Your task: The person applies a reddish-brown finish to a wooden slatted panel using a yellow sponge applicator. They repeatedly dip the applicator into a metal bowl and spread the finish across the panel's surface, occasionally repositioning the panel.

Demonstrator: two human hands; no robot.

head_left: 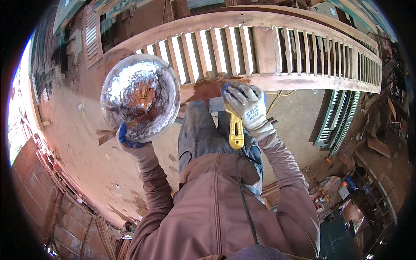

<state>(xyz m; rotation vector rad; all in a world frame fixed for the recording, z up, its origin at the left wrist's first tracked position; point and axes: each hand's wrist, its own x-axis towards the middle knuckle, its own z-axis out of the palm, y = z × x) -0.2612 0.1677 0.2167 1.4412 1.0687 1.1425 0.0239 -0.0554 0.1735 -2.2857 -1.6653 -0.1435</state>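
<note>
My left hand (135,149), in a white glove with blue fingertips, grips the near rim of a shiny metal bowl (167,93). Brown paste (144,95) lies in the bowl's middle. A flat brown strip (107,136), seemingly wood, sticks out beside that hand. In front of me a louvered wooden shutter (265,47) stretches from left to right. My right hand (248,104), also gloved, is closed around a putty knife with a yellow handle (236,132), against the shutter's near rail. Its blade is hidden. Wet-looking brown paste (201,89) coats the rail just left of this hand.
Green louvered shutters (336,121) lie on the floor at the right. More shutter panels (92,34) stand at the far left. Tools and clutter (346,186) fill the lower right. A yellow cord (274,104) runs under the shutter.
</note>
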